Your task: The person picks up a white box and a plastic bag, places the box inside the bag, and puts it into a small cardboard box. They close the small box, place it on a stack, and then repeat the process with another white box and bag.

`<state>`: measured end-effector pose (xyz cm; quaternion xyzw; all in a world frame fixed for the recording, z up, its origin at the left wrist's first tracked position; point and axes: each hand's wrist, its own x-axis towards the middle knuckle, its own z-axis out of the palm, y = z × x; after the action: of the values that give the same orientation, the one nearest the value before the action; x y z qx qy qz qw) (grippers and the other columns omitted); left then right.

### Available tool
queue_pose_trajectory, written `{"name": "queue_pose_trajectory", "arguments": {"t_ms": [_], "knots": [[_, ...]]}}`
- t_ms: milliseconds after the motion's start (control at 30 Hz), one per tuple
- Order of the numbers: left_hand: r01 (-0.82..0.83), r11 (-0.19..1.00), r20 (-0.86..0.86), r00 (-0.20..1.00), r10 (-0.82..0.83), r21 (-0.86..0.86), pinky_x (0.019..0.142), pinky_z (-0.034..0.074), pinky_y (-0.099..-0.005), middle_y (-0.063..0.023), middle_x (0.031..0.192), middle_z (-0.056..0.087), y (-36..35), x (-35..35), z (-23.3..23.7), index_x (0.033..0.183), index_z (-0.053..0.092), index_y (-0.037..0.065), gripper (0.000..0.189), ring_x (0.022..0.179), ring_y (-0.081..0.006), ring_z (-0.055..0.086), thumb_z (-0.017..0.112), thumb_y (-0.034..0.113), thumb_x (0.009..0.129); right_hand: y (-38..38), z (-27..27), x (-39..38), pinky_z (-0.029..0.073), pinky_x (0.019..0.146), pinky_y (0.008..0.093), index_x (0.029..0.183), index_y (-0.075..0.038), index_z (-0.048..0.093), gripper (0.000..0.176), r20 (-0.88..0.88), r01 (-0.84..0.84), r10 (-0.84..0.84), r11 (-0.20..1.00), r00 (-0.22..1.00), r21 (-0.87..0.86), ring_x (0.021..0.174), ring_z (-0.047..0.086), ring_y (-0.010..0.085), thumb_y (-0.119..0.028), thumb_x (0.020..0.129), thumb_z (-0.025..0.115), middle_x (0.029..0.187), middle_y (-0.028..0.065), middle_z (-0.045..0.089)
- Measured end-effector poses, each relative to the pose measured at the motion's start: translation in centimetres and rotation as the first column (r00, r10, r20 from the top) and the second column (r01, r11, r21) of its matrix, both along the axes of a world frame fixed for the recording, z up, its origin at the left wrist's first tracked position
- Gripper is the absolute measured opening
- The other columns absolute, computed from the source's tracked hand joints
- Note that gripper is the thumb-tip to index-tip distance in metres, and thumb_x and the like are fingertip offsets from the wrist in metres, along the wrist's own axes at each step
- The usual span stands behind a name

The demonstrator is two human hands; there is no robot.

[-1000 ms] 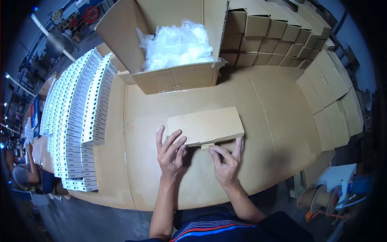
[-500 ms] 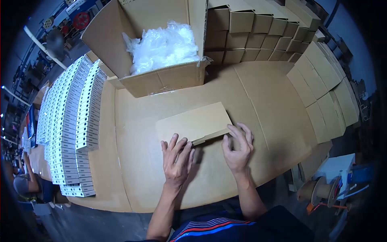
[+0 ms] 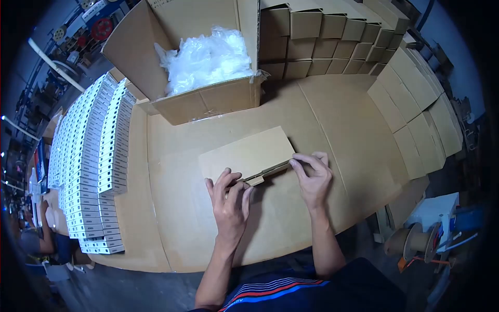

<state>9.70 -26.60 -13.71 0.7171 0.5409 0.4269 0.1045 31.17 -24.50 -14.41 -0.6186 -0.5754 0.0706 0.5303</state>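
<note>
A slim brown cardboard box (image 3: 247, 152) lies at a slant on the table in front of me. Along its near edge a narrow dark gap shows, with a small tab (image 3: 254, 181) sticking out below it. My left hand (image 3: 228, 205) is at the near left part of that edge, its bent fingers and thumb closed on the cardboard by the tab. At the near right corner, my right hand (image 3: 314, 183) pinches the edge between thumb and fingers.
An open carton (image 3: 208, 104) of clear plastic bags (image 3: 210, 60) stands behind. Stacked white boxes (image 3: 86, 161) line the left side. Brown boxes (image 3: 306, 47) are piled at the back right, with more brown boxes (image 3: 416, 112) at right. Wire spools (image 3: 416, 242) stand beyond the table.
The box's near edge has come apart into a visible gap with the tab sticking out. My right thumb and fingers have closed on the corner, and my left fingers have curled in.
</note>
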Motion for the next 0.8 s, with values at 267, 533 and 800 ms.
{"name": "queue_pose_trajectory", "arguments": {"t_ms": [267, 533, 800], "knots": [[0.01, 1.0, 0.014, 1.0, -0.01, 0.008, 0.124, 0.024, -0.0606, -0.0069, 0.12, 0.069, 0.2, -0.2, -0.3, 0.095, 0.072, 0.009, 0.013, 0.132, -0.0304, 0.06, 0.079, 0.004, 0.086, -0.1, 1.6, 0.0, 0.053, 0.082, 0.0402, 0.095, -0.004, 0.077, 0.019, 0.134, -0.069, 0.069, 0.998, 0.989, -0.009, 0.092, 0.065, 0.0283, 0.002, 0.077, 0.082, 0.112, 0.0111, 0.074], [0.102, 0.995, 0.023, 0.995, -0.102, 0.003, 0.117, 0.035, -0.058, -0.0072, 0.113, 0.069, 1.5, -1.7, 0.1, 0.117, 0.066, 0.009, 0.041, 0.129, -0.0318, 0.061, 0.086, 0.007, 0.08, -0.6, -0.2, -0.8, 0.046, 0.113, 0.0498, 0.114, 0.0, 0.075, 0.031, 0.399, -0.267, 0.25, 0.964, 0.882, -0.013, 0.133, 0.059, 0.0365, 0.005, 0.083, 0.072, 0.131, 0.0124, 0.07], [0.118, 0.992, 0.0, 0.993, -0.118, 0.048, 0.117, 0.039, -0.0539, -0.0076, 0.115, 0.069, 2.5, -2.6, -0.7, 0.115, 0.069, 0.009, 0.037, 0.127, -0.0308, 0.063, 0.081, 0.0, 0.081, 0.2, -0.7, -4.1, 0.027, 0.123, 0.0577, 0.11, -0.011, 0.078, 0.029, 0.316, -0.337, 0.326, 0.941, 0.891, -0.019, 0.137, 0.057, 0.0291, -0.01, 0.082, 0.083, 0.131, 0.0038, 0.072]]}}
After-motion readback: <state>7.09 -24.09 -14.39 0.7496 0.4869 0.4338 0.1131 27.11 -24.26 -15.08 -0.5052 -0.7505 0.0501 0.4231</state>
